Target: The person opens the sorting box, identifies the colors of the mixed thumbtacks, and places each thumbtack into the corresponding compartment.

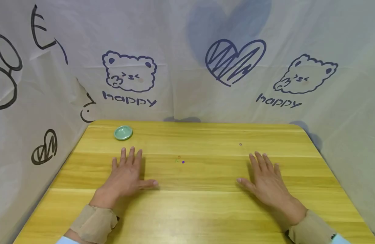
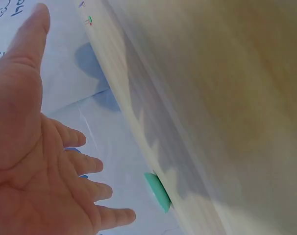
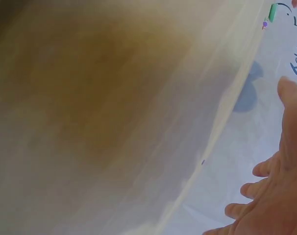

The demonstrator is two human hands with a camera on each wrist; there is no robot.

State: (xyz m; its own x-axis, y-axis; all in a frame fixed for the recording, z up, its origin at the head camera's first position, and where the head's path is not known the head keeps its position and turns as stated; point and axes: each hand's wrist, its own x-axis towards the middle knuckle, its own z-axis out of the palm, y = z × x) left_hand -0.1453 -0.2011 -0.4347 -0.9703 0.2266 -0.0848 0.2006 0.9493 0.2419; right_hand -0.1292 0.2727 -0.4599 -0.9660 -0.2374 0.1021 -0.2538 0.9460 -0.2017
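Between hands [image 1: 125,178] [image 1: 268,184]; tiny indistinct pieces [image 1: 183,162]

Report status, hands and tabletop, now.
Left hand spread, empty; right hand same. Green dish beyond left hand; three tiny pieces between hands. Nothing visibly in the way.

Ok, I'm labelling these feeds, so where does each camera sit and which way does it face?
Head: worn on the head, facing forward and down over the wooden table to the white backdrop; left hand and right hand show.
Left wrist: on that wrist's palm side, looking low across the table toward the backdrop; the left palm and fingers show.
Right wrist: likewise on the other arm; the right palm and fingers show.
Shared: both wrist views include the green dish, also seen from the head.
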